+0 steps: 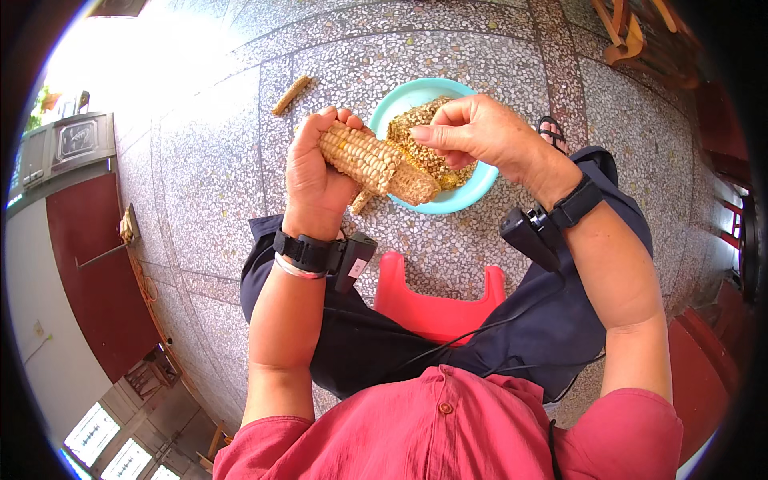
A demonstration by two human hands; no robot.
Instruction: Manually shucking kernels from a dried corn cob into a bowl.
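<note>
My left hand (315,174) is closed around a partly shelled ear of dried corn (363,157). Pale kernels cover its upper part, while the bare cob end (415,186) points down to the right. Over a turquoise plastic basin (459,203), my right hand (471,135) hovers with bent fingers, apart from the ear. No held thing shows in it, but its palm is hidden. Loose corn kernels (418,120) are heaped inside the basin on the speckled floor. A bare corncob (362,201) lies partly hidden below the ear.
Another bare cob (291,95) lies on the terrazzo floor (204,210) beyond my left hand. A red plastic stool (432,312) is between my knees. Black straps with small devices (354,264) circle both wrists, and a dark cable (486,330) crosses my lap. Wooden furniture (627,45) stands far right.
</note>
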